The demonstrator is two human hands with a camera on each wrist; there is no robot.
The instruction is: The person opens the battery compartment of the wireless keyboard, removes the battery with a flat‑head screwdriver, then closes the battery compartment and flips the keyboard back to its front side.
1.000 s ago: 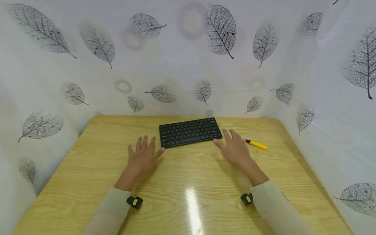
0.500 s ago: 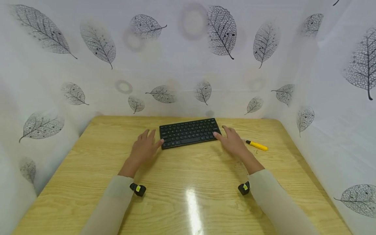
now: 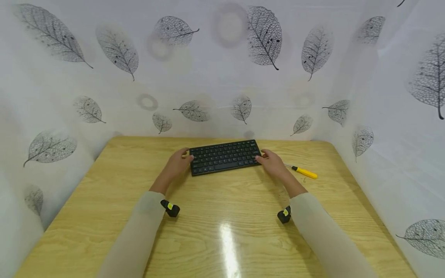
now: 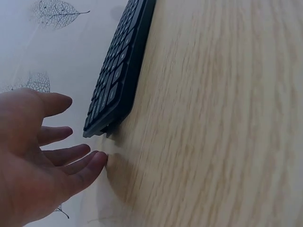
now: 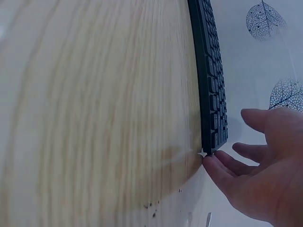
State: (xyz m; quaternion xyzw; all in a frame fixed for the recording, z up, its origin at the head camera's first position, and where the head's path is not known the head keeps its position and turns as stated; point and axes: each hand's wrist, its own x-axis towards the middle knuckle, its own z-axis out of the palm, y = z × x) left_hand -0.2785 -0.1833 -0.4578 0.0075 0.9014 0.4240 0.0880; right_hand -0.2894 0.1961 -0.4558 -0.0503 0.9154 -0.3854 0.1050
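Observation:
A black keyboard point(image 3: 225, 157) lies slightly slanted near the back of the wooden table. At its left end is my left hand point(image 3: 176, 164), thumb overlapping the corner keys in the head view. The left wrist view shows the fingers point(image 4: 87, 172) bent, with a gap between them and the keyboard's end point(image 4: 106, 111). My right hand point(image 3: 272, 164) is at the other end, thumb over the edge keys. Seen from the right wrist, its fingertips point(image 5: 208, 161) are right at the keyboard's lower corner, while the thumb point(image 5: 255, 119) stands off from the keys.
A screwdriver point(image 3: 306, 172) with a yellow handle lies right of the right hand. The table point(image 3: 215, 208) has white curtains point(image 3: 212, 69) with leaf prints behind it and along both sides. Each wrist carries a small black camera point(image 3: 171, 209).
Both hands have moved in to the keyboard's ends, the left one forward and to the right. Their spread fingers have bent around toward the edges. The keyboard and screwdriver have stayed in place.

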